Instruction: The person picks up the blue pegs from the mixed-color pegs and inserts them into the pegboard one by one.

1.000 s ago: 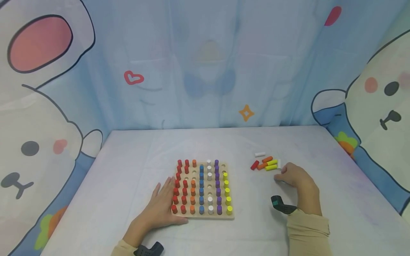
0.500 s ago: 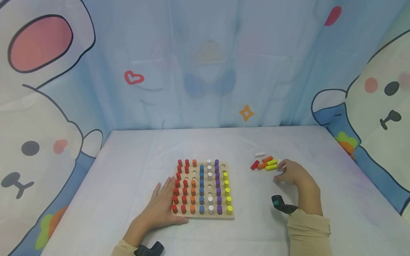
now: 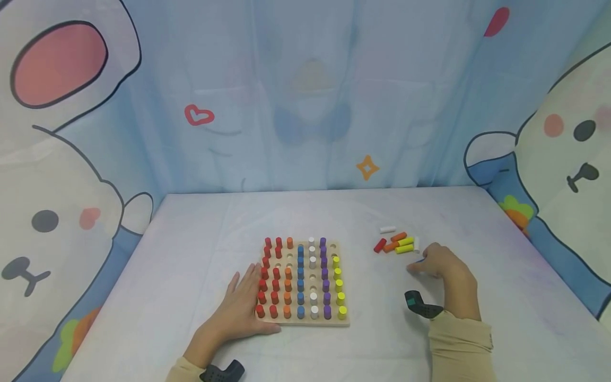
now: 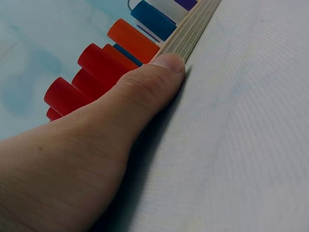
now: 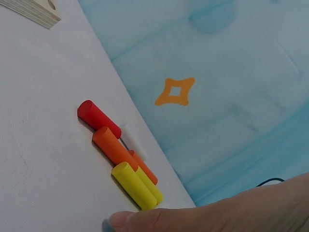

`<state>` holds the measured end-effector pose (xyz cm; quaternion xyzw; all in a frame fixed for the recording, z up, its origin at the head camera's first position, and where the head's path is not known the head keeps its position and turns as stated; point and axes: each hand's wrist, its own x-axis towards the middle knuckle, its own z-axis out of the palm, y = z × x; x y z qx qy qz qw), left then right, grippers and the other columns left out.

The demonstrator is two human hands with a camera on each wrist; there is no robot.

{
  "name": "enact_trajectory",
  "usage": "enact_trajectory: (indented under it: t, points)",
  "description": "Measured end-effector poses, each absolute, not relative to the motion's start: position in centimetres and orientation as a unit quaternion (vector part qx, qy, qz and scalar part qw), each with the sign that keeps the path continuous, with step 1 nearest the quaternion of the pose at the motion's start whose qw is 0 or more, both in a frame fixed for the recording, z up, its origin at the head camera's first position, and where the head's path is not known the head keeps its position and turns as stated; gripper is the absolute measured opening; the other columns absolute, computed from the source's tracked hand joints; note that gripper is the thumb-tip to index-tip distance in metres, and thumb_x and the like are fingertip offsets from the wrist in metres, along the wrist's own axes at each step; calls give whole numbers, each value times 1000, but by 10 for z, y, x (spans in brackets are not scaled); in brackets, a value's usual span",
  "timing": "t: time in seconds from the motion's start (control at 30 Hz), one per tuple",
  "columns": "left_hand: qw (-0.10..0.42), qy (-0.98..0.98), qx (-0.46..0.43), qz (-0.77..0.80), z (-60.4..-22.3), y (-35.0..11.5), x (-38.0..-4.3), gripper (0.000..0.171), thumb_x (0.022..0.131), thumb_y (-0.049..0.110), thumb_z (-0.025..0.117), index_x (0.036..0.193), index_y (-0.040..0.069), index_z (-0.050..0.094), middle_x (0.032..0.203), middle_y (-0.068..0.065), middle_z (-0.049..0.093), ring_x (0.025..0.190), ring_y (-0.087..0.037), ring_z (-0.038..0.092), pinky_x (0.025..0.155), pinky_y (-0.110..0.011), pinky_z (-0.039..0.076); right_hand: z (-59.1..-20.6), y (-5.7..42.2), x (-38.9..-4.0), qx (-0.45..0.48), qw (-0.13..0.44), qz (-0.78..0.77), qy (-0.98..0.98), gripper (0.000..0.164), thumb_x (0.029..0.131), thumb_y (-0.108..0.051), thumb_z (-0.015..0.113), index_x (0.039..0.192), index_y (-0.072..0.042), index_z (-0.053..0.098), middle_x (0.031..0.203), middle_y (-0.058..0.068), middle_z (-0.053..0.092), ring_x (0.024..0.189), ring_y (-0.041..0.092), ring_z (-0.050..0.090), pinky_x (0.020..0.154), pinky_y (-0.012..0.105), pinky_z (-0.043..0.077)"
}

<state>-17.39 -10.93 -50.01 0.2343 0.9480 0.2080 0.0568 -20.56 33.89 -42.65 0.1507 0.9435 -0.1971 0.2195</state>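
Observation:
A wooden pegboard [image 3: 334, 320] stands on the table with columns of red, orange, blue, white, purple and yellow pegs; some holes are bare. My left hand [image 3: 241, 313] rests against its left side, fingers straight, the thumb [image 4: 154, 79] along the front edge. To the right, my right hand [image 3: 441, 262] pinches a blue peg [image 3: 420, 260] between thumb and index finger; most of that peg is hidden. Just beyond the hand lie loose pegs: a white peg [image 3: 417, 244], yellow pegs [image 5: 133, 186], orange pegs [image 5: 113, 147], a red peg [image 5: 99, 118] and another white peg [image 3: 387, 229].
A white cloth covers the table [image 3: 238, 217]. Behind it hangs a blue curtain [image 3: 305, 148] printed with cartoon animals. Dark camera mounts sit on both wrists, the right mount [image 3: 422, 306] close above the cloth.
My right fingers reached toward the nearer white peg, then drew back, leaving it uncovered; blue now shows between thumb and index finger. The left hand and pegboard have stayed in place.

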Motion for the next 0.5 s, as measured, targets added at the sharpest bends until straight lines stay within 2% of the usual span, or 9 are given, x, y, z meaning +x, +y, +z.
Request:
enact_trajectory:
  t: [0.13, 0.5]
  points:
    - [56, 948, 234, 208, -501, -109, -174, 132, 59, 80, 65, 153, 7, 7, 161, -8, 13, 149, -23, 7, 118, -54, 2, -425, 338, -206, 155, 227, -193, 942, 66, 86, -33, 67, 122, 17, 43, 108, 29, 55, 92, 35, 51, 79, 46, 50]
    - [52, 949, 234, 205, -502, -110, -174, 132, 59, 81, 64, 153, 7, 7, 161, -7, 14, 149, -23, 8, 118, -54, 3, -422, 336, -207, 150, 229, -191, 943, 61, 86, -30, 67, 122, 15, 46, 109, 29, 55, 93, 36, 51, 81, 49, 50]
